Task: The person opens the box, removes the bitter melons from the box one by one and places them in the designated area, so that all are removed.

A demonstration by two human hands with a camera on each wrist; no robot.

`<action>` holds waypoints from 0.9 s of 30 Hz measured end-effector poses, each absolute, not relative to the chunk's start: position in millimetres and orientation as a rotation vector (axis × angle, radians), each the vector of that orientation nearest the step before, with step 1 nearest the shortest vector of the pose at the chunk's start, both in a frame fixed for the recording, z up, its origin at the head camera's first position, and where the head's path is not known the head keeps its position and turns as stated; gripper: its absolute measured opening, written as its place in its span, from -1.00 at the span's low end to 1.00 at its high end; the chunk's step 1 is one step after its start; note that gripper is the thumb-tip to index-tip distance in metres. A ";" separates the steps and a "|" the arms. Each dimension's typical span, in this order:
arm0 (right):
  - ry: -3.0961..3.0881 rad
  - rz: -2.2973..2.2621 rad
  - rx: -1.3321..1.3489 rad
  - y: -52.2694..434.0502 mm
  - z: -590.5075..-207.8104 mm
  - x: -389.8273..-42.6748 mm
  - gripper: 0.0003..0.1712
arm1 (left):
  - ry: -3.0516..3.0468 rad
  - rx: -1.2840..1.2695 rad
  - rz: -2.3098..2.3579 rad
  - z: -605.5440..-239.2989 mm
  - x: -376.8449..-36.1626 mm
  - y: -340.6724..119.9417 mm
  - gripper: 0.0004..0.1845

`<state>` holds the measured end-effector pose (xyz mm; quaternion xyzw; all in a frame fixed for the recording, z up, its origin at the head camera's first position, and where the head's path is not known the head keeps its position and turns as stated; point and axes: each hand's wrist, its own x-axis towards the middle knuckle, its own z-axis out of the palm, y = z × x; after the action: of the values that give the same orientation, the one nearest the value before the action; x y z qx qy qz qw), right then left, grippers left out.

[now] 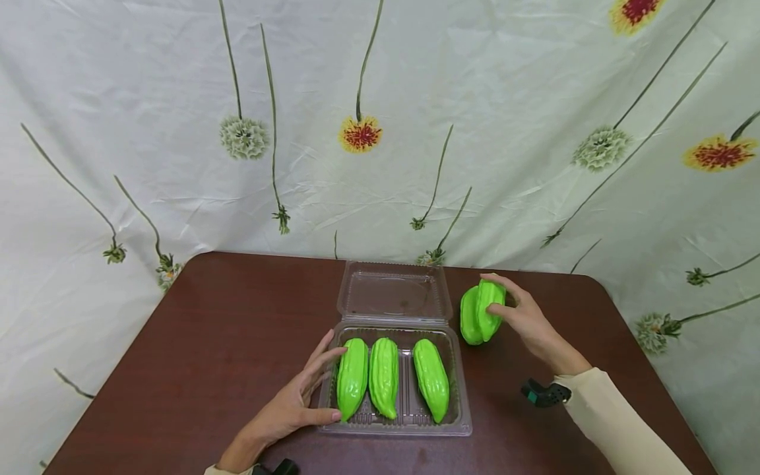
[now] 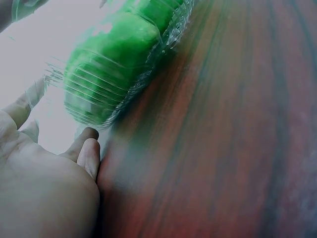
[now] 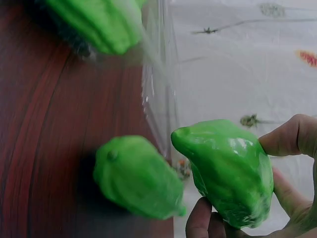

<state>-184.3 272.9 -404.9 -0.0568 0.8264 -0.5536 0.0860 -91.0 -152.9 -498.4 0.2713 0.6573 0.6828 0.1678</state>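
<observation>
My right hand [image 1: 530, 324] grips a glossy green bitter melon [image 1: 490, 310] between thumb and fingers, right of the plastic box. In the right wrist view this bitter melon [image 3: 230, 171] appears lifted, its narrow tip pointing left. A second bitter melon [image 1: 469, 316] lies on the table beside it. My left hand [image 1: 291, 402] rests at the left side of the clear plastic box [image 1: 406, 429], fingers spread and thumb near its front corner. Inside the box lie a left melon [image 1: 353, 379], a middle one [image 1: 384, 377] and a right one [image 1: 431, 380], with a gap before the right one.
The box's hinged clear lid [image 1: 394, 293] lies folded back toward the table's far edge. The dark reddish-brown table [image 1: 237, 330] extends to both sides. Behind it hangs a white cloth [image 1: 505, 132] printed with flowers.
</observation>
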 end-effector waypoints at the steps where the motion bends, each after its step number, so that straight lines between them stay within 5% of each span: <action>1: 2.466 -1.644 -0.158 274.3 -405.3 -185.0 -0.30 | 1.866 0.767 1.946 -498.0 -90.8 -153.0 -0.05; 27: 2.494 -1.488 -0.073 305.2 -431.1 -196.9 -0.24 | 1.890 0.783 1.932 -498.5 -90.9 -153.9 -0.07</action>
<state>-196.9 305.2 -431.1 -0.0251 0.8525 -0.5086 0.1179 -90.9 -153.9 -498.5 0.2746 0.6626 0.6775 0.1630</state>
